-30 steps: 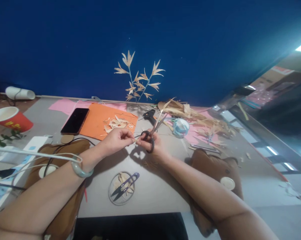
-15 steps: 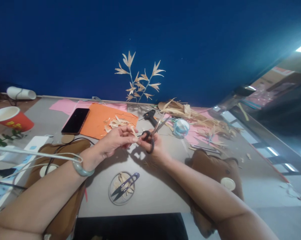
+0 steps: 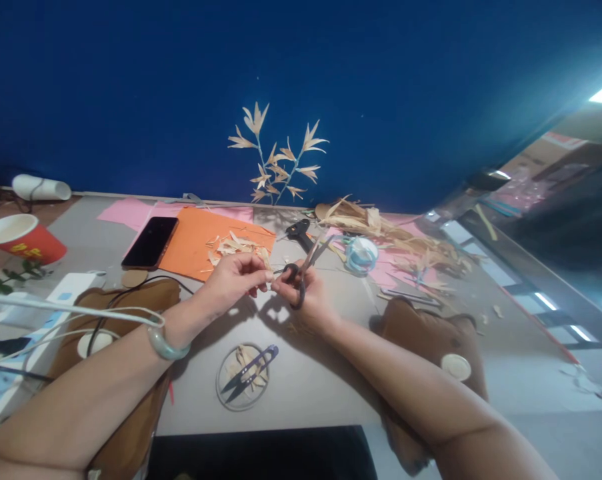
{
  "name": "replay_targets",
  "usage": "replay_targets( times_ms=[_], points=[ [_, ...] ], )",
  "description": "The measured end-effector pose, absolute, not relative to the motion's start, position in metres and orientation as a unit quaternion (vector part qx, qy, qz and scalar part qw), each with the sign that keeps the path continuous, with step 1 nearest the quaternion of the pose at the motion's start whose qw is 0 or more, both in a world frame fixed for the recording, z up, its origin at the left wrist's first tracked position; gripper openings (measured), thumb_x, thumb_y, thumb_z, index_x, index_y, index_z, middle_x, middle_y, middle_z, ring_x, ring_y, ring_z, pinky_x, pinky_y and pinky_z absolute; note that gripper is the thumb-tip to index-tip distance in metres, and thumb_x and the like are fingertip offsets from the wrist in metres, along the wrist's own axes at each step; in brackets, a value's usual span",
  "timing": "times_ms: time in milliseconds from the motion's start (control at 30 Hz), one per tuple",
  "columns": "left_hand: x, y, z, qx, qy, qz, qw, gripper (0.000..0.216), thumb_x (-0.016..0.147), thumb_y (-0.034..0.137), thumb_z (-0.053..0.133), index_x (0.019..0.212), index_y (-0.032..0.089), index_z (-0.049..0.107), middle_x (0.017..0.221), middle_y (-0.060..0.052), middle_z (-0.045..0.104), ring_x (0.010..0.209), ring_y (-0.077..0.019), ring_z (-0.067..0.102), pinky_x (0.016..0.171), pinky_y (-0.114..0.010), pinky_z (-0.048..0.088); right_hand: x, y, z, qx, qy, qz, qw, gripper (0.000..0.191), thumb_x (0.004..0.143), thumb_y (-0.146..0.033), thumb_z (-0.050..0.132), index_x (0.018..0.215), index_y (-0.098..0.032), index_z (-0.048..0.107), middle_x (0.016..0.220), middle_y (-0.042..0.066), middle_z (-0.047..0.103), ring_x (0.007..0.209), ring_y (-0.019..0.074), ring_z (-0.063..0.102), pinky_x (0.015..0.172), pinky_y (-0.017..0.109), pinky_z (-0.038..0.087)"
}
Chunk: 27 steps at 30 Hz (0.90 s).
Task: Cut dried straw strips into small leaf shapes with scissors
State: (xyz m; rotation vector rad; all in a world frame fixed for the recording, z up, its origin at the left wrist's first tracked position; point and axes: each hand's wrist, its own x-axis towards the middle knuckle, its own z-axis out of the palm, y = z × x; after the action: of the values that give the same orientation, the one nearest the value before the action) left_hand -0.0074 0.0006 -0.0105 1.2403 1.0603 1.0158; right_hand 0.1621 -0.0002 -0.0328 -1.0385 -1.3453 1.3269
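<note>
My left hand (image 3: pixel 243 275), a bangle on its wrist, is closed in a pinch over the table. A thin pale husk strip (image 3: pixel 266 257) shows at its fingertips, mostly hidden by them. Close beside it, my right hand (image 3: pixel 305 293) grips the black handles of a pair of scissors (image 3: pixel 311 257), whose blades point up and away, slightly apart. The fingertips of both hands nearly meet. Behind the left hand, husk scraps (image 3: pixel 235 245) lie on an orange sheet (image 3: pixel 193 233).
Thread snips (image 3: pixel 251 373) rest across a round dish (image 3: pixel 219 387) of husk pieces. Beyond are a glue gun (image 3: pixel 299 232), a ribbon roll (image 3: pixel 361 255), husk strips (image 3: pixel 375 223) and a husk-leaf branch (image 3: pixel 293 170). A phone (image 3: pixel 151 242) and paper cup (image 3: pixel 28 237) stand left; brown cushions (image 3: pixel 431 340) lie under my forearms.
My left fingers have tilted down and closed more over the pale strip, so less of it shows. The right hand with the scissors has shifted slightly left.
</note>
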Motion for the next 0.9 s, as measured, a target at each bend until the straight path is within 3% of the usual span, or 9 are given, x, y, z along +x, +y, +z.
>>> replay_targets(
  times_ms=[367, 900],
  points=[
    [-0.01, 0.005, 0.001, 0.451, 0.469, 0.531, 0.542, 0.027, 0.065, 0.033, 0.077, 0.068, 0.014, 0.058, 0.062, 0.0, 0.063, 0.062, -0.0124, 0.063, 0.055, -0.021, 0.049, 0.163, -0.003, -0.03, -0.42, -0.649, 0.566, 0.286, 0.046, 0.068, -0.057, 0.07, 0.072, -0.018, 0.045, 0.059, -0.002, 0.057, 0.053, 0.0107, 0.052, 0.05, 0.022, 0.039],
    [-0.013, 0.006, -0.001, 0.471, 0.451, 0.549, 0.523, 0.022, 0.068, 0.029, 0.074, 0.07, 0.013, 0.059, 0.067, -0.002, 0.066, 0.063, -0.0132, 0.064, 0.059, -0.024, 0.052, 0.163, -0.002, -0.035, -0.439, -0.621, 0.588, 0.275, 0.044, 0.066, -0.05, 0.073, 0.065, -0.019, 0.042, 0.048, -0.003, 0.056, 0.042, 0.009, 0.051, 0.04, 0.019, 0.034]
  ],
)
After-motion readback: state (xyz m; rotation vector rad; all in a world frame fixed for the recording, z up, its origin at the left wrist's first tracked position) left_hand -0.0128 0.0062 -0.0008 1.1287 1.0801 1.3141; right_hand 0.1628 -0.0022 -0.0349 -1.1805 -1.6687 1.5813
